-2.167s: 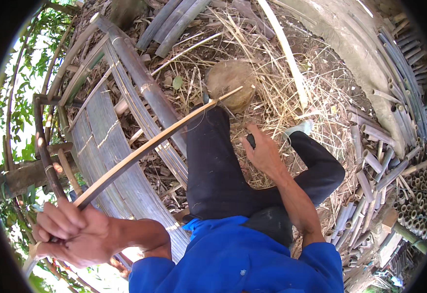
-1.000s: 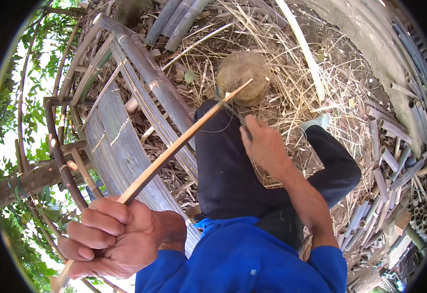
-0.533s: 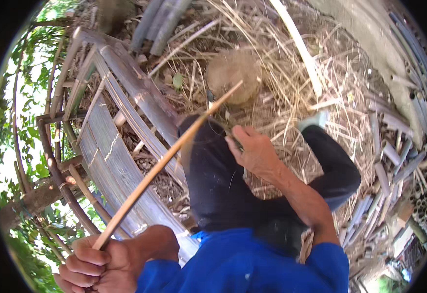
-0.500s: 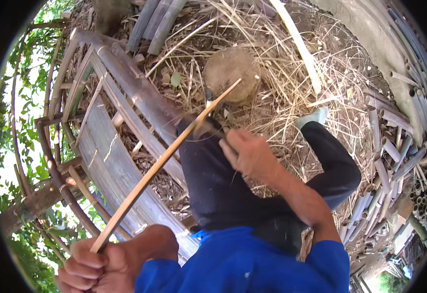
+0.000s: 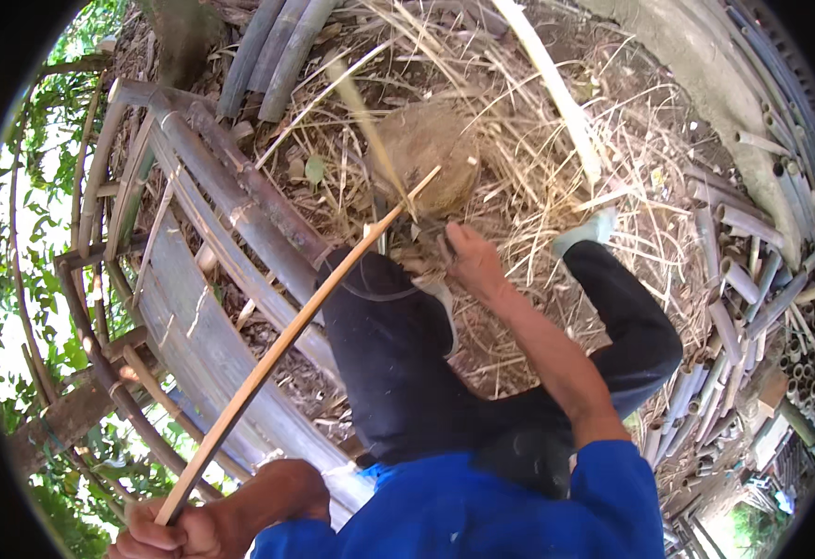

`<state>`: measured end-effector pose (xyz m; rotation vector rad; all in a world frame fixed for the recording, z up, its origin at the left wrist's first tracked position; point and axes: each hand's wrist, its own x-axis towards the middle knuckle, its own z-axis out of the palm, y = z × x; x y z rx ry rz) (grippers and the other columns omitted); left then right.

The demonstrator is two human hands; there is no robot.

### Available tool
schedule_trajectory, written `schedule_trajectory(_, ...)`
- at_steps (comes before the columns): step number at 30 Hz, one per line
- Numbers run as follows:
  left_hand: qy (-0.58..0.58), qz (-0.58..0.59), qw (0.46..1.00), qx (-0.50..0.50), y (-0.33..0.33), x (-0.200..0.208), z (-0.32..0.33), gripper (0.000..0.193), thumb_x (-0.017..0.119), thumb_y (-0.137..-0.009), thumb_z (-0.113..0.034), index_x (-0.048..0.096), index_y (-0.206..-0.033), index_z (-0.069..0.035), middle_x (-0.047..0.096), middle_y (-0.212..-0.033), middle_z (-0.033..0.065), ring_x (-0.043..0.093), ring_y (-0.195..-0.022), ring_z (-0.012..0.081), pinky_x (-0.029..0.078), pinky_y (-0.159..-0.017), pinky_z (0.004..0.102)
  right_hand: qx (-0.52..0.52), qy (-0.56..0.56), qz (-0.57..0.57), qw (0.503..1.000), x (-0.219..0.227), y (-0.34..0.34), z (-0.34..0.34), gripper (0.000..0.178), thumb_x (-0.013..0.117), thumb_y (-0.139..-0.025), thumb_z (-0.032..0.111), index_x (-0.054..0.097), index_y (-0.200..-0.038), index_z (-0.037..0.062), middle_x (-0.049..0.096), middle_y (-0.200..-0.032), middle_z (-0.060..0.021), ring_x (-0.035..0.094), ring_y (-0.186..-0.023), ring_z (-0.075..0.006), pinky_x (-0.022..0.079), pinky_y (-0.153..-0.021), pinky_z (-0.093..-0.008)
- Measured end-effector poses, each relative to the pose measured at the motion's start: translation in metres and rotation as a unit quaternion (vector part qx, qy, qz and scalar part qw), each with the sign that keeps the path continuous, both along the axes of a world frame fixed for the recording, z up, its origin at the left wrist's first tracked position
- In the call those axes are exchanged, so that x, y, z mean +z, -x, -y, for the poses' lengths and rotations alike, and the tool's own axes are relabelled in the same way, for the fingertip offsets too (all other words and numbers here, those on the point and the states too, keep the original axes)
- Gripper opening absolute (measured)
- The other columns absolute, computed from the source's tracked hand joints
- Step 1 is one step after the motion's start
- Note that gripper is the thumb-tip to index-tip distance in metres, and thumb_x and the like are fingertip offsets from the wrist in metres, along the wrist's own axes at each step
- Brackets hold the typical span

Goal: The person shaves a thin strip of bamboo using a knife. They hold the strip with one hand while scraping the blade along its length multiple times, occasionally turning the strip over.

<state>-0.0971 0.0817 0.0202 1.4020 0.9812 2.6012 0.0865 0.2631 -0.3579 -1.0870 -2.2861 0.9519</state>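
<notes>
In the lower left, my left hand [image 5: 172,533] is closed around the end of a long, narrow bamboo strip [image 5: 281,347]. The strip slants up and away to the right, passing over my dark-trousered knee [image 5: 370,298]. Its thin far tip reaches over the near side of a round wooden block [image 5: 431,154]. My right hand [image 5: 474,264] is closed on a knife [image 5: 445,247], mostly hidden by the fingers and blurred. It sits just right of the strip's far part. A blurred pale sliver [image 5: 368,121] shows in the air above the strip's tip.
Straw-like shavings [image 5: 510,196] litter the ground around the block. On the left stands a bamboo bench [image 5: 202,307] with a railing. Bamboo poles [image 5: 281,56] lie at the far side; cut bamboo lengths [image 5: 743,279] are stacked at right. A pale split piece [image 5: 556,93] lies beyond.
My right hand has moved away from me along the strip, toward its far tip. The strip has shifted slightly left and nearer with my left hand. A sliver has come into the air.
</notes>
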Motion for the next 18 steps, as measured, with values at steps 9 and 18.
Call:
schedule_trajectory(9, -0.029, 0.051, 0.997, -0.043, 0.025, 0.001, 0.027, 0.03, 0.051, -0.095, -0.034, 0.046, -0.083, -0.007, 0.032, -0.067, -0.0005, 0.026, -0.055, 0.0139, 0.023, -0.05, 0.0311, -0.089, 0.136, 0.183, 0.97, -0.063, -0.07, -0.017, 0.029, 0.065, -0.094, 0.026, 0.051, -0.105, 0.0032, 0.065, -0.082, -0.0231, 0.064, -0.077, -0.0465, 0.05, -0.068, -0.0529)
schedule_trajectory(18, -0.117, 0.063, 0.991, -0.013, -0.012, -0.004, -0.003, 0.038, 0.064, -0.095, -0.04, 0.055, -0.089, -0.003, 0.04, -0.068, 0.0007, 0.032, -0.054, 0.0128, 0.03, -0.049, 0.0283, 0.0, 0.193, 0.052, 0.98, 0.153, -0.027, 0.024, 0.024, 0.065, -0.093, 0.017, 0.048, -0.099, 0.0011, 0.061, -0.071, -0.024, 0.064, -0.067, -0.0446, 0.048, -0.059, -0.0486)
